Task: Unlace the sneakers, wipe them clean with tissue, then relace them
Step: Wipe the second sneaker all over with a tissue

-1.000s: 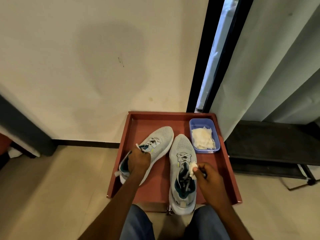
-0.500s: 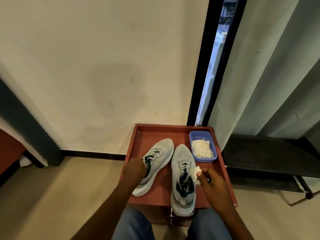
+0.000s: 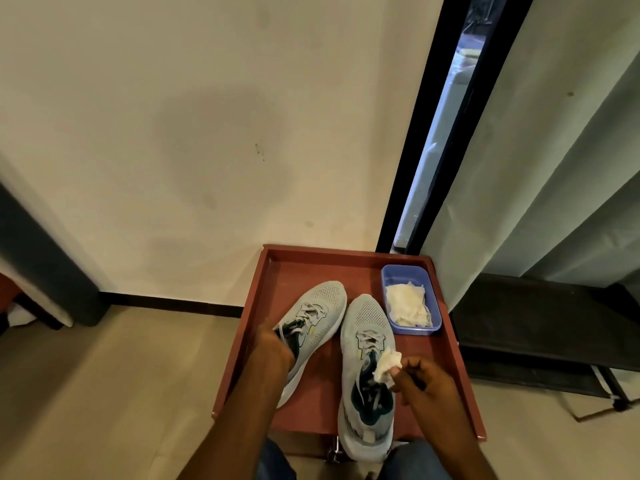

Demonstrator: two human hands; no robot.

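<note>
Two light grey sneakers with teal lining lie on a red tray [image 3: 446, 368]. The left sneaker [image 3: 320, 308] is angled, toe toward the far right; my left hand [image 3: 273, 349] grips it at the collar. The right sneaker [image 3: 367, 341] points straight away, heel over the tray's near edge, laces loose in its opening. My right hand [image 3: 420, 381] pinches a crumpled white tissue [image 3: 388, 365] just beside the right sneaker's tongue. A blue tub [image 3: 434, 306] with more white tissues [image 3: 407, 304] sits at the tray's far right corner.
A cream wall stands behind the tray. A black door frame [image 3: 426, 133] and grey curtain [image 3: 540, 168] rise on the right above a low dark shelf [image 3: 540, 323]. My knees in blue jeans [image 3: 277, 462] are at the tray's near edge. Beige floor lies to the left.
The view tilted and the scene shifted lower. My left hand turned the left sneaker more upright on the tray. My right hand stayed by the right sneaker with the tissue.
</note>
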